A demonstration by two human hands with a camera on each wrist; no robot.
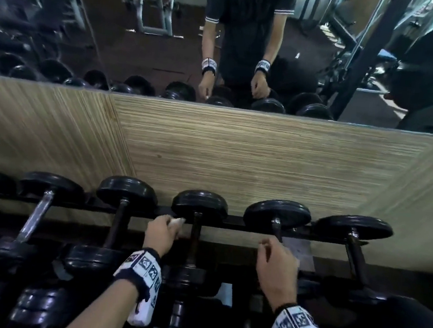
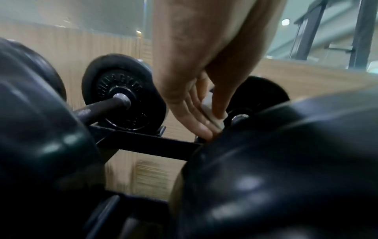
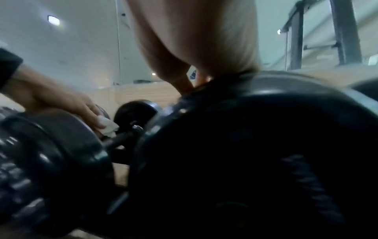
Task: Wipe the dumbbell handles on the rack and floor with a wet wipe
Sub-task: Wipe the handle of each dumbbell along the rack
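The left hand [image 1: 162, 234] pinched the wet wipe [image 1: 177, 222] low in the middle of the picture, beside a dark dumbbell handle [image 1: 194, 237], and did best to wrap and rub it, while the right hand [image 1: 276, 270] hung loose, holding nothing.

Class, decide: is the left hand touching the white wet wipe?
Touching. The left wrist view shows the left hand pinching the wet wipe between thumb and fingers.
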